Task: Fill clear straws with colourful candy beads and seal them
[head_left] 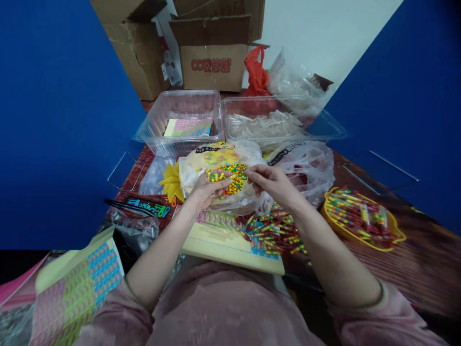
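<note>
A white plastic bag [236, 204] lies open at the middle of the table, full of small yellow, green and orange candies [238, 181]. Over its left side is my left hand [212, 188], its fingers curled around several yellow beaded pieces [215, 177]. My right hand [262, 178] hovers at the bag's right side with thumb and fingertips pinched together; whatever they hold is too small to make out. Red and yellow filled sticks [275, 228] lie in a loose pile below the bag, partly on a pale yellow pad [223, 246].
A yellow basket [333, 226] of filled sticks sits at the right. Behind the bag stand two clear trays, one with sticker sheets [189, 127], one with clear tubes [264, 126]. Cardboard boxes [212, 67] and a red bag [256, 74] are at the back. Blue panels flank the table.
</note>
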A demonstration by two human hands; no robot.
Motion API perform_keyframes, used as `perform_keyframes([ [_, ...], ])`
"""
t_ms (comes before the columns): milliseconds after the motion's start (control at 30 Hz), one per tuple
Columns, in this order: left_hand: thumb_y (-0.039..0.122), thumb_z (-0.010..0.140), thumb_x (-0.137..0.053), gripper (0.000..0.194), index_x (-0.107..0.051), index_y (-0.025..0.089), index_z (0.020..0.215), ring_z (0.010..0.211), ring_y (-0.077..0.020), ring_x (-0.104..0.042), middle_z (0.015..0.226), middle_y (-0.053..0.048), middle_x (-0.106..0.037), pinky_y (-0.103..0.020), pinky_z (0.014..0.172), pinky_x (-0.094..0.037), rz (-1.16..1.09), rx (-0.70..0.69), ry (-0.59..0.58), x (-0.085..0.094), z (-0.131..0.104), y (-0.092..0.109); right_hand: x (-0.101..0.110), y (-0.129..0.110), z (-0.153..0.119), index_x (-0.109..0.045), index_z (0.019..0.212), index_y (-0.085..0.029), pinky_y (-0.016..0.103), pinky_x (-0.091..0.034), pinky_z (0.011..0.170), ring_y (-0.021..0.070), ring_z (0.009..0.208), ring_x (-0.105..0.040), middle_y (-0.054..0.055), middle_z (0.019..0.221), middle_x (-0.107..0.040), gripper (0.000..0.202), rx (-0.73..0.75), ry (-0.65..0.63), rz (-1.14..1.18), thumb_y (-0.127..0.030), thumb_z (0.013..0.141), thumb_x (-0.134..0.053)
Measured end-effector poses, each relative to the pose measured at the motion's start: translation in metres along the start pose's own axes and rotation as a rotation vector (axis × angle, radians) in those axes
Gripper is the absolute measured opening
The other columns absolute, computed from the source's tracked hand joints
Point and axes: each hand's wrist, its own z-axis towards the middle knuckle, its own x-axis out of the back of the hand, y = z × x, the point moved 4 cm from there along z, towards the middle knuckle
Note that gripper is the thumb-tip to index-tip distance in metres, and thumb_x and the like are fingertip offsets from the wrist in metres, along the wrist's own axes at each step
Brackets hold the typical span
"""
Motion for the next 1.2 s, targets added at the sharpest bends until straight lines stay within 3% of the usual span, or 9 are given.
perform_keyframes([
  [133, 0.029, 0.048, -0.093, 0.045, -0.075, 0.011, 0.084, 0.041, -0.0024, -0.038, 0.056, 0.004, -0.058, -0.019, 0.040, -0.025, 0.022, -0.050, 0.025, -0.001, -0.001, -0.001, -0.012, 0.009, 0.008, -0.068, 0.078, -0.018, 0.023, -0.035, 0.042, 0.0104, 0.042, -0.046, -0.004, 0.048, -0.052, 0.043, 0.104, -0.084, -0.220, -0.061, 0.083, -0.064],
  [367, 0.025, 0.042, -0.095, 0.046, -0.074, 0.013, 0.082, 0.056, -0.0088, -0.055, 0.069, 0.000, -0.068, -0.021, 0.052, -0.044, 0.079, -0.077, 0.097, -0.002, -0.003, -0.002, -0.007, 0.016, 0.008, -0.074, 0.088, -0.018, 0.025, -0.039, 0.045, 0.0127, 0.043, -0.051, -0.002, 0.054, -0.058, 0.036, 0.161, -0.079, -0.290, -0.052, 0.086, -0.061],
  [533, 0.025, 0.044, -0.093, 0.043, -0.073, 0.013, 0.081, 0.054, -0.0084, -0.054, 0.070, 0.000, -0.068, -0.021, 0.052, -0.046, 0.133, -0.104, 0.118, -0.001, -0.003, -0.002, -0.005, 0.011, 0.007, -0.076, 0.088, -0.018, 0.025, -0.042, 0.049, 0.0111, 0.046, -0.053, 0.002, 0.069, -0.063, 0.028, 0.228, -0.094, -0.341, -0.040, 0.087, -0.060],
  [667, 0.026, 0.045, -0.093, 0.042, -0.072, 0.014, 0.080, 0.056, -0.0094, -0.057, 0.074, -0.002, -0.071, -0.022, 0.054, -0.049, 0.152, -0.121, 0.118, -0.001, -0.002, -0.004, -0.004, 0.011, 0.008, -0.078, 0.094, -0.019, 0.024, -0.043, 0.054, 0.0132, 0.055, -0.055, 0.002, 0.068, -0.064, 0.025, 0.271, -0.109, -0.386, -0.031, 0.088, -0.057],
  [933, 0.028, 0.047, -0.092, 0.041, -0.072, 0.013, 0.079, 0.056, -0.0098, -0.055, 0.075, -0.004, -0.071, -0.022, 0.053, -0.046, 0.312, -0.146, 0.129, 0.000, 0.000, -0.006, -0.001, 0.012, 0.010, -0.078, 0.099, -0.019, 0.025, -0.047, 0.066, 0.0154, 0.069, -0.062, 0.005, 0.083, -0.073, 0.026, 0.406, -0.185, -0.490, -0.024, 0.090, -0.054],
  [1200, 0.027, 0.053, -0.090, 0.034, -0.070, 0.015, 0.078, 0.076, -0.0168, -0.064, 0.082, -0.006, -0.073, -0.026, 0.069, -0.052, 0.399, -0.219, 0.136, 0.002, 0.001, -0.006, -0.002, 0.003, 0.007, -0.075, 0.105, -0.018, 0.027, -0.050, 0.074, 0.0172, 0.081, -0.067, 0.008, 0.095, -0.075, 0.026, 0.528, -0.271, -0.631, -0.019, 0.093, -0.052],
])
